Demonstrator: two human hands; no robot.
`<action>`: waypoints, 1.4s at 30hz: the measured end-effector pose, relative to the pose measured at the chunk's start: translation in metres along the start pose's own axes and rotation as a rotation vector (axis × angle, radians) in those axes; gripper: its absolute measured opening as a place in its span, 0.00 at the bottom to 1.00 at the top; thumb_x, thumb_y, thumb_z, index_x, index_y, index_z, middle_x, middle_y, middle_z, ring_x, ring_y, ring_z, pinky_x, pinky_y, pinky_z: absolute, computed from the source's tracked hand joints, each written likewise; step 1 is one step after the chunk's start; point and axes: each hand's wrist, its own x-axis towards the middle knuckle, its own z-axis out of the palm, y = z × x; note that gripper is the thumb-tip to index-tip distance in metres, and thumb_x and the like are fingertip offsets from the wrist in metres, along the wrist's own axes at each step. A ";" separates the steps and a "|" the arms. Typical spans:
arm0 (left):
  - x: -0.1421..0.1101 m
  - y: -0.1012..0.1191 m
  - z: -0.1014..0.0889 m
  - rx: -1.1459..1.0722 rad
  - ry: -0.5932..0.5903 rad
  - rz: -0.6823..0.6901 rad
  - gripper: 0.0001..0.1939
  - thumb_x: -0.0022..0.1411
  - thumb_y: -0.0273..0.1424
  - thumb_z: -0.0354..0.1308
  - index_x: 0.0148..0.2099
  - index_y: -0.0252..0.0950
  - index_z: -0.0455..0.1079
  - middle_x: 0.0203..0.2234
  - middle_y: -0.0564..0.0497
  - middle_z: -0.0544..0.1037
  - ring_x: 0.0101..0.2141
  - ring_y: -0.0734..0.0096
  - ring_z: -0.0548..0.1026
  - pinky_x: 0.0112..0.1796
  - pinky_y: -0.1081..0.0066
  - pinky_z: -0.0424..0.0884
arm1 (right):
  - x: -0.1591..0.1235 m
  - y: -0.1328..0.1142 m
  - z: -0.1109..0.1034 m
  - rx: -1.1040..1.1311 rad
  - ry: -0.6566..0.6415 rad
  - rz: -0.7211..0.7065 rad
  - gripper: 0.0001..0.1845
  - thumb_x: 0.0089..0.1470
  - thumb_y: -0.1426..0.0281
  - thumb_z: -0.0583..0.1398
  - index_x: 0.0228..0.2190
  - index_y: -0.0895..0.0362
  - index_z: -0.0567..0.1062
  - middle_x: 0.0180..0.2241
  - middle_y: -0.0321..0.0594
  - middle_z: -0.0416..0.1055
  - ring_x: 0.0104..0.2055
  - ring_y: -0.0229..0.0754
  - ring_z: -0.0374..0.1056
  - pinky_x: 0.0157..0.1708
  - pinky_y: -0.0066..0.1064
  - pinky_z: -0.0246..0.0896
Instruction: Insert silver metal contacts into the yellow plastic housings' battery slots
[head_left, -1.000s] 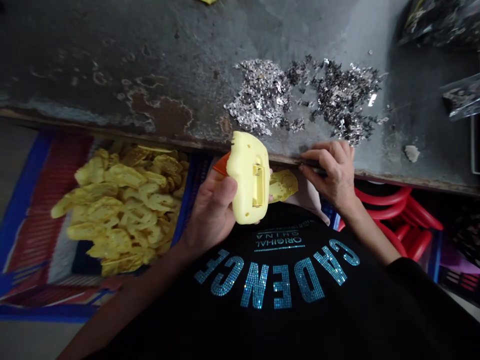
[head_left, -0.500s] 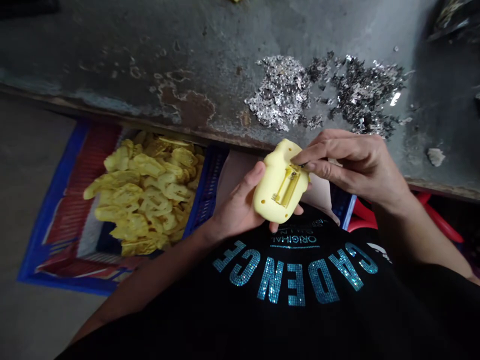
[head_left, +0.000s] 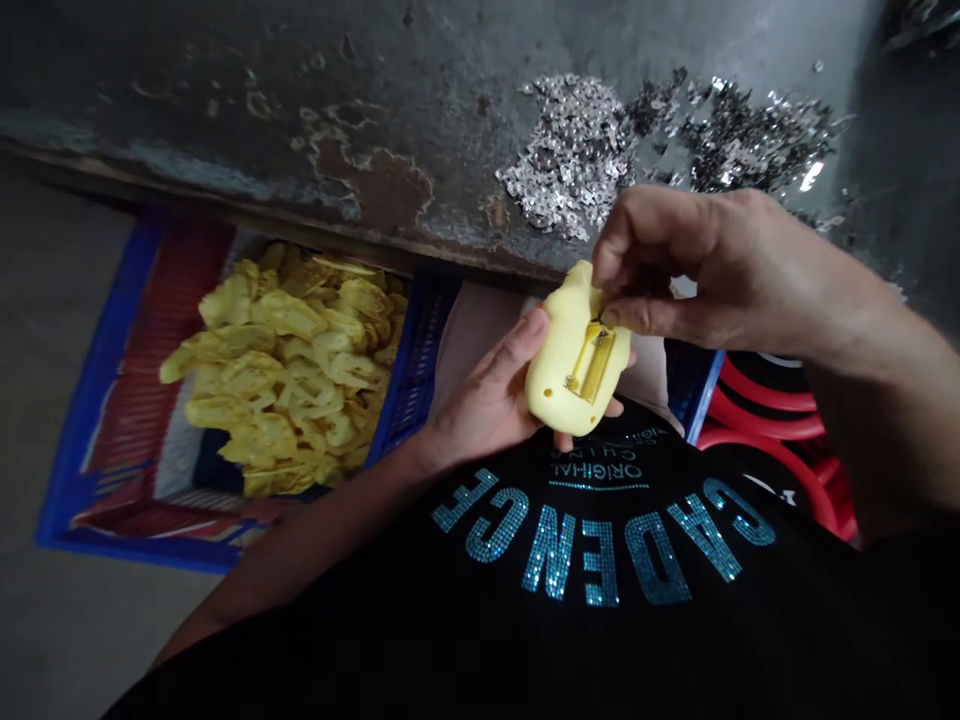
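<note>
In the head view, my left hand (head_left: 499,395) holds a pale yellow plastic shell (head_left: 559,375) from below and from its left side, thumb on top. The shell has a rectangular battery compartment (head_left: 595,365) with small metal contacts in it and round holes near its end. My right hand (head_left: 682,260) is closed in a pinch at the upper end of that compartment. A small dark bit, perhaps a metal contact, shows at its fingertips, mostly hidden by them. Beyond the hands, a pile of small shiny metal pieces (head_left: 566,155) lies on the worn grey metal table (head_left: 225,110).
A second, darker heap of metal pieces (head_left: 750,140) lies to the right. On the left, below the table edge, a blue crate (head_left: 142,562) holds many yellow plastic parts (head_left: 300,350). Red rounded objects (head_left: 780,450) are at the lower right.
My right hand has turned, with its wrist raised, and stays pinched at the compartment's upper end. The shell has shifted slightly right and tilted in my left hand. The camera view has shifted a little.
</note>
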 end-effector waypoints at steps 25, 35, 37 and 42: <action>0.002 0.001 -0.002 -0.063 -0.023 0.010 0.46 0.80 0.62 0.59 0.87 0.47 0.56 0.66 0.36 0.85 0.49 0.41 0.93 0.24 0.70 0.85 | -0.035 -0.007 0.047 -0.244 0.400 -0.074 0.07 0.74 0.72 0.67 0.45 0.47 0.86 0.46 0.38 0.88 0.45 0.46 0.85 0.43 0.42 0.80; 0.000 -0.008 0.002 -0.014 -0.017 0.091 0.41 0.77 0.59 0.67 0.80 0.45 0.66 0.50 0.43 0.90 0.41 0.49 0.93 0.22 0.73 0.83 | -0.048 0.003 0.068 -0.306 0.538 -0.153 0.08 0.75 0.69 0.66 0.50 0.46 0.87 0.47 0.41 0.87 0.42 0.49 0.80 0.43 0.45 0.75; -0.001 -0.011 0.004 0.008 0.024 0.106 0.42 0.77 0.59 0.66 0.81 0.46 0.64 0.53 0.41 0.90 0.44 0.46 0.94 0.21 0.73 0.83 | -0.045 0.003 0.065 -0.193 0.553 -0.083 0.05 0.74 0.66 0.67 0.44 0.46 0.87 0.42 0.40 0.86 0.42 0.49 0.80 0.42 0.44 0.76; -0.002 -0.015 0.013 0.089 0.096 0.189 0.45 0.75 0.57 0.70 0.84 0.51 0.60 0.60 0.43 0.89 0.45 0.45 0.94 0.21 0.75 0.83 | -0.038 0.005 0.059 -0.238 0.449 -0.051 0.06 0.71 0.64 0.69 0.38 0.50 0.82 0.38 0.40 0.83 0.41 0.49 0.76 0.45 0.47 0.72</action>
